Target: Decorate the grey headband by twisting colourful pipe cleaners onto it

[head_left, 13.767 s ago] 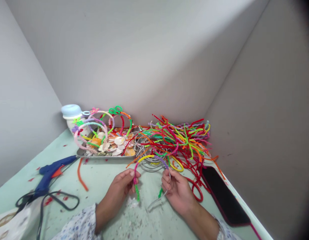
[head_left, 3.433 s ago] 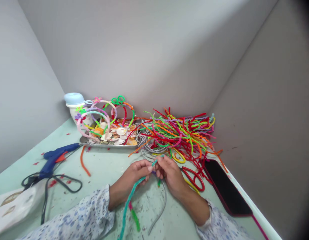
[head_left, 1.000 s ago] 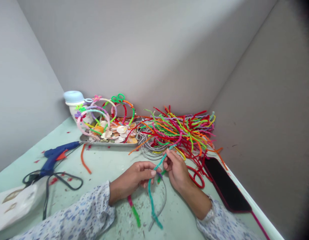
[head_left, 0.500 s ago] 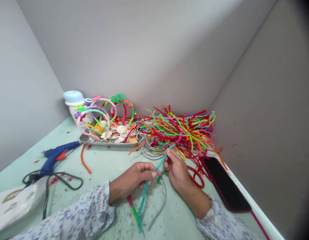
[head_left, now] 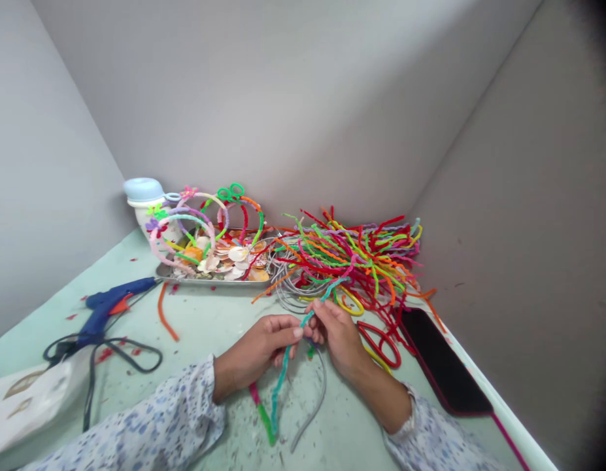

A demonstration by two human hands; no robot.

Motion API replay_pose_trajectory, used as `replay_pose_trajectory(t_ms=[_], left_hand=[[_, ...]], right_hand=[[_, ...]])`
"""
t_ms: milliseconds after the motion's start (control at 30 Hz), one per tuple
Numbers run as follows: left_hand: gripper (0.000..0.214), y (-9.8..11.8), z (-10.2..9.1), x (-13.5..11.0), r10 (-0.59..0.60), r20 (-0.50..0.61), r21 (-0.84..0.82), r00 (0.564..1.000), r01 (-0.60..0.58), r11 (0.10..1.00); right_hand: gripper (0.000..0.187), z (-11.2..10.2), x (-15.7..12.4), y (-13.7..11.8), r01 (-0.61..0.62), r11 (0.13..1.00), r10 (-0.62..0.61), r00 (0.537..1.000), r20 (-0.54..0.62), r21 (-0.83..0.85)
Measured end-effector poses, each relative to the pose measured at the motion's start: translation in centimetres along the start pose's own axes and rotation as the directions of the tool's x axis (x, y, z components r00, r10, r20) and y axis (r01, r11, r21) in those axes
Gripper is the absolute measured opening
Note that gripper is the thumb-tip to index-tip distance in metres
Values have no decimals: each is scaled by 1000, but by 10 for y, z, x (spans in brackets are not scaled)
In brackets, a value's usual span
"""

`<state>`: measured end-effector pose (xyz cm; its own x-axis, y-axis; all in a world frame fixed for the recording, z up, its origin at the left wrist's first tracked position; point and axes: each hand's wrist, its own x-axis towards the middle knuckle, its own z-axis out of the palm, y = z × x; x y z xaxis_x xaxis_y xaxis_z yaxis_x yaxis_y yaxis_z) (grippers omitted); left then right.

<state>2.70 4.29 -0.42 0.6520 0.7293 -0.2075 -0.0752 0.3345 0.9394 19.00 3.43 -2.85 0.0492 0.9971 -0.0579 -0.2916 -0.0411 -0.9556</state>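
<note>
Between my two hands runs a turquoise pipe cleaner [head_left: 282,379], its upper end rising past my right fingers and its lower end hanging toward the table. My left hand [head_left: 270,343] is closed, pinching it between thumb and forefinger. Close beside it, my right hand [head_left: 335,333] pinches the same stem a little higher up. A grey wire [head_left: 316,409] curves down from beneath my hands. Below my left hand a pink and green fuzzy stem [head_left: 264,418] slants down beside the turquoise one. What joins these pieces is hidden by my fingers.
Behind my hands lie a metal tray [head_left: 219,282] of shells with several fuzzy headbands [head_left: 182,219], and a heap of colourful pipe cleaners [head_left: 356,255]. A blue glue gun [head_left: 109,307] with its cord lies left, near a white packet [head_left: 33,399]. A phone [head_left: 447,363] lies right.
My right hand has moved down and left along the turquoise pipe cleaner, closer to my left hand. The stem's lower end has risen slightly. My left hand has stayed nearly in place.
</note>
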Motion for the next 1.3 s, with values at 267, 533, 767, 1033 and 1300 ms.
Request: replay_pose_trajectory(t_ms=[267, 533, 767, 1033, 1300], left_hand=[[34, -3, -2, 2, -36, 17, 93, 999, 34, 995], [25, 3, 1, -4, -9, 35, 33, 999, 8, 999], [26, 0, -2, -2, -72, 48, 91, 996, 68, 994], [24, -2, -2, -2, -55, 50, 9, 997, 55, 998], [24, -3, 0, 1, -32, 23, -79, 999, 34, 996]], right_hand=[[35, 0, -1, 2, -27, 999, 27, 999, -17, 33], [32, -5, 5, 0, 118, 989, -99, 975, -200, 89], [31, -3, 5, -4, 116, 980, -70, 962, -263, 160], [31, -10, 12, -6, 164, 952, -64, 934, -352, 260], [30, -2, -1, -3, 34, 997, -36, 999, 34, 63]])
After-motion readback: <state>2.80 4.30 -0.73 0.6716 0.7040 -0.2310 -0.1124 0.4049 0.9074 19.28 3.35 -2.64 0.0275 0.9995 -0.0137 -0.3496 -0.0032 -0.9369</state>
